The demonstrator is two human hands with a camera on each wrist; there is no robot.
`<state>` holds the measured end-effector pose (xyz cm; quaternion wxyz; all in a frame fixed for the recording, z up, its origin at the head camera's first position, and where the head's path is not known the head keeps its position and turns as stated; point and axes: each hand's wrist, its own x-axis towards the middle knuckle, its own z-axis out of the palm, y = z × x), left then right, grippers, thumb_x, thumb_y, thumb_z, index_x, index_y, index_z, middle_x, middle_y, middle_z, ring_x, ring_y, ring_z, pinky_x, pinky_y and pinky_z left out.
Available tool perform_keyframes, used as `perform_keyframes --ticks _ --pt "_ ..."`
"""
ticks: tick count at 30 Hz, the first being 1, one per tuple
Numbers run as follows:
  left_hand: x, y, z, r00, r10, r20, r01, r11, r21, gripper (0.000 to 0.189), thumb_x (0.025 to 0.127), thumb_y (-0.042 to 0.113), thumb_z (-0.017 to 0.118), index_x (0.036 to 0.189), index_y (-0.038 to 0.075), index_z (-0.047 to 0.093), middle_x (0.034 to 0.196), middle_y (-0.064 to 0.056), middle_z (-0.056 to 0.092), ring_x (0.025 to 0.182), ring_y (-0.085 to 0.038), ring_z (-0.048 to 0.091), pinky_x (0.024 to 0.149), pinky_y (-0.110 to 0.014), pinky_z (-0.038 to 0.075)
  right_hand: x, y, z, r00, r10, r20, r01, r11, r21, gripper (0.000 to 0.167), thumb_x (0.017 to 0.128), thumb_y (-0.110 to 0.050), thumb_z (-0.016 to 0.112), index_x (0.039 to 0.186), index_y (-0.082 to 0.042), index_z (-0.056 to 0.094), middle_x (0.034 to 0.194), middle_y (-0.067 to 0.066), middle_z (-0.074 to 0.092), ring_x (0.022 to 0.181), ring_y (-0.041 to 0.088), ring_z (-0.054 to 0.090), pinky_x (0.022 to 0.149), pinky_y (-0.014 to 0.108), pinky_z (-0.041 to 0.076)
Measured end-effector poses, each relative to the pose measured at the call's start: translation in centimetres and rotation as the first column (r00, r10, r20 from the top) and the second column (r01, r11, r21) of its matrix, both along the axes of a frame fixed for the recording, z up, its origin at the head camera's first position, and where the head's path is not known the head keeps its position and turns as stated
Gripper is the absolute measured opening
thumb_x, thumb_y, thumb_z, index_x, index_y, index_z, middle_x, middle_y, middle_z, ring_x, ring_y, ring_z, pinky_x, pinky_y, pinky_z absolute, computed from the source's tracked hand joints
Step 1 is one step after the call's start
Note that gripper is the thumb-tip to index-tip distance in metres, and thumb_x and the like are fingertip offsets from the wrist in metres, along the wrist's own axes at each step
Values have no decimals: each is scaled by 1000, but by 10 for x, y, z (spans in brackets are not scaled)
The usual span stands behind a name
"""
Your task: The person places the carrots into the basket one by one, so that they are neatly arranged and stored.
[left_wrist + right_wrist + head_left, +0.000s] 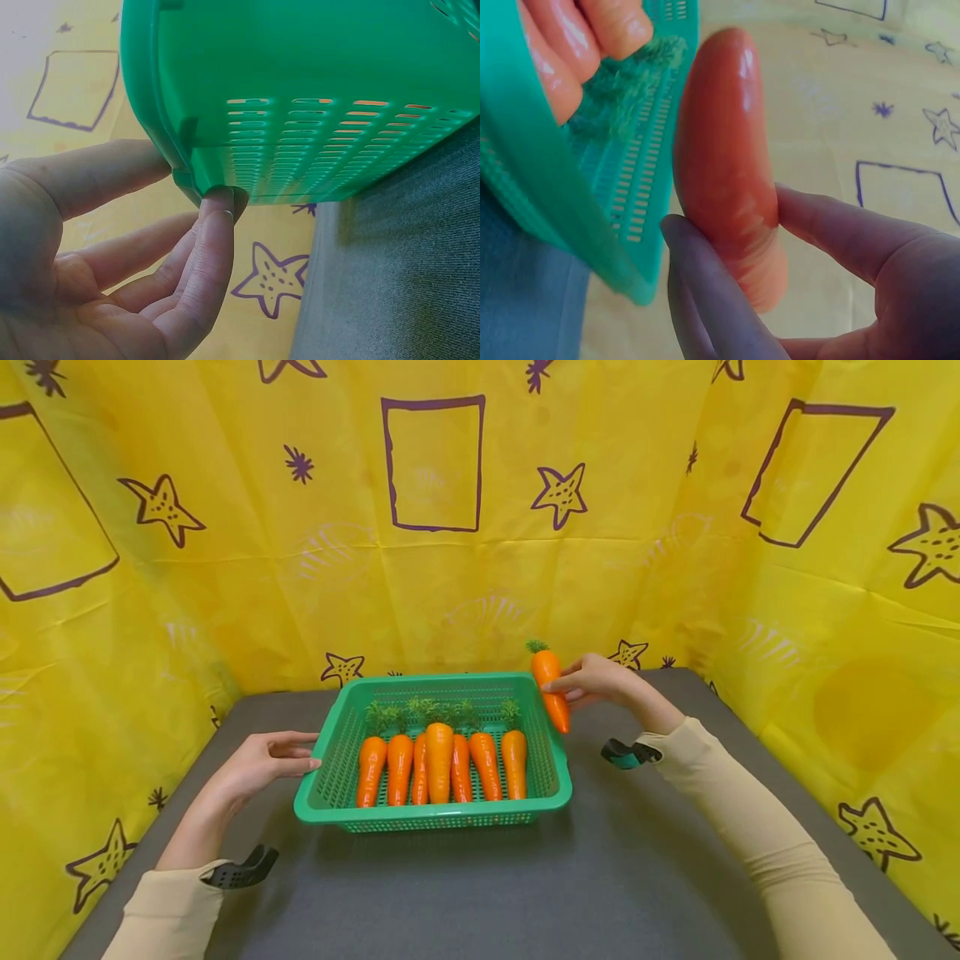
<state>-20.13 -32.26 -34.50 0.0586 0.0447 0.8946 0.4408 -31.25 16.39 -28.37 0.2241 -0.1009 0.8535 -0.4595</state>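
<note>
A green slotted plastic basket (438, 816) stands in the middle of the dark table, with several orange carrots (439, 760) side by side in it, their leafy green tops towards the back wall. My left hand (258, 768) grips the basket's left rim; the left wrist view shows the thumb at the rim and the fingers (206, 277) curled beneath it. Between thumb and fingers, my right hand (596, 681) pinches another carrot (551, 681) at the basket's back right corner. That carrot has its green top up and its tip slanting down, overlapping the right rim in the head view.
A grey-black table (480, 893) extends in front of the basket and to both sides. Yellow curtains (442, 593) printed with starfish and frames close in the back and both sides. Each wrist wears a dark strap, such as the right strap (630, 753).
</note>
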Motion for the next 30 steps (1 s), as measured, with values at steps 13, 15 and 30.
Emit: perform_keyframes --ticks 13,15,30 --pt "0 -1 0 1000 9 -4 -9 1000 -6 65 85 29 71 135 -5 47 112 -21 66 87 -14 67 85 -43 54 6 -44 4 993 94 65 -91 995 -44 46 89 -20 66 123 9 56 109 17 67 94 20 68 86 40 55" --pt "0 -1 0 1000 9 -5 -9 1000 -8 65 85 29 71 135 -5 48 112 -21 66 86 -14 67 84 -41 54 5 -50 2 991 107 82 -103 993 -50 43 90 -19 65 122 10 57 110 17 66 94 21 68 86 40 55" --pt "0 -2 0 1000 1 -11 -1 1000 2 64 85 27 72 134 -5 48 108 -20 67 84 -13 67 83 -42 55 6 -89 -24 971 136 198 -123 989 -77 34 87 -18 69 112 5 64 129 18 56 107 29 62 83 38 56"
